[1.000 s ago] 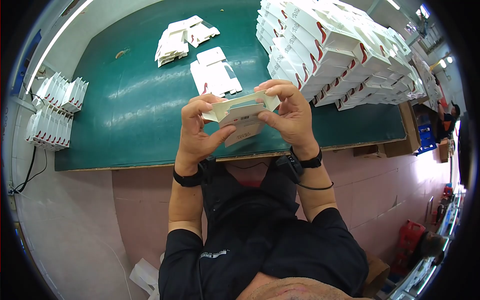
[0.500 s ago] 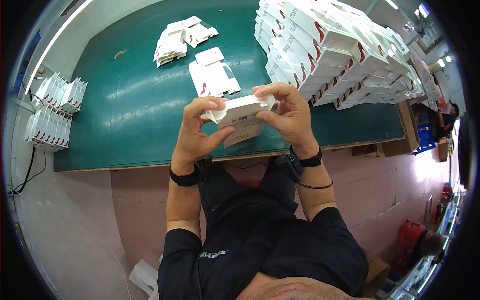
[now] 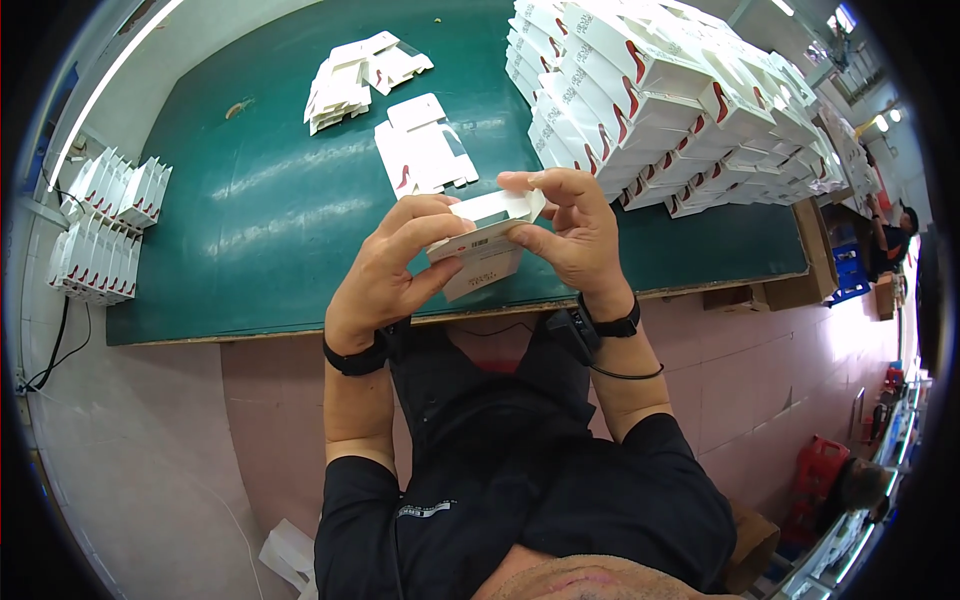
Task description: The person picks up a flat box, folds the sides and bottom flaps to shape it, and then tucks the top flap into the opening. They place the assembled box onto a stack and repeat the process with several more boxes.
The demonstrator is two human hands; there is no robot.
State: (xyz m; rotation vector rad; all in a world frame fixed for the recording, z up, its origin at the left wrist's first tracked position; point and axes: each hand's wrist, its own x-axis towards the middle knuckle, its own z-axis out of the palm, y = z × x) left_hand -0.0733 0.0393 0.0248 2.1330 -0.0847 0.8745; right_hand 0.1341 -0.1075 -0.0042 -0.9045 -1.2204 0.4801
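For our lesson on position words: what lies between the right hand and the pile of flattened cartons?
The head view shows a flattened white carton on the green table between the right hand and that pile.

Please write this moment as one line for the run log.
left hand: holds white carton; right hand: holds same carton; green table: flat cartons, stacked boxes

Wide fisheye view from a camera on the person's head, facing down.
The person's black shirt (image 3: 540, 490) is nearest, at the bottom; the left hand (image 3: 388, 265) and right hand (image 3: 580, 240) sit mid-view, with the green tabletop (image 3: 250, 240) beyond, edges curving.
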